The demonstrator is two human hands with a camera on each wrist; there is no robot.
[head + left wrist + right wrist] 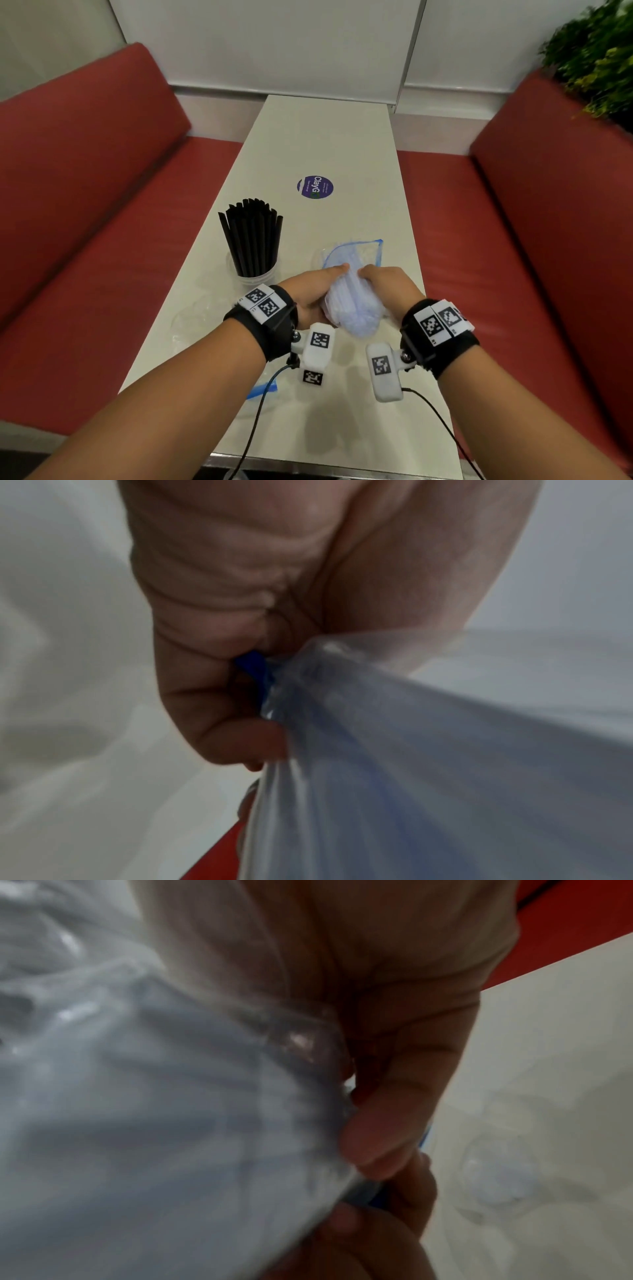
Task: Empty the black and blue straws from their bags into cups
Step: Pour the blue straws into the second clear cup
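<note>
A clear zip bag (352, 301) full of pale blue straws is held above the white table (325, 144), its blue-edged mouth (363, 245) pointing away from me. My left hand (313, 291) grips the bag's left side and my right hand (387, 284) grips its right side. In the left wrist view my left hand (240, 696) has curled fingers pinching the bag (428, 764) by its blue zip strip. The right wrist view shows my right hand (387, 1123) clasping the bag (154, 1123). Black straws (251, 236) stand in a clear cup (253, 270) to the left. Another clear cup (496, 1180) stands on the table beyond the bag.
An empty clear bag (202, 318) with a blue strip (263, 390) lies on the table under my left forearm. A round purple sticker (315, 186) marks the table's middle. Red bench seats (85, 205) flank both sides, and a plant (596, 58) stands at the back right.
</note>
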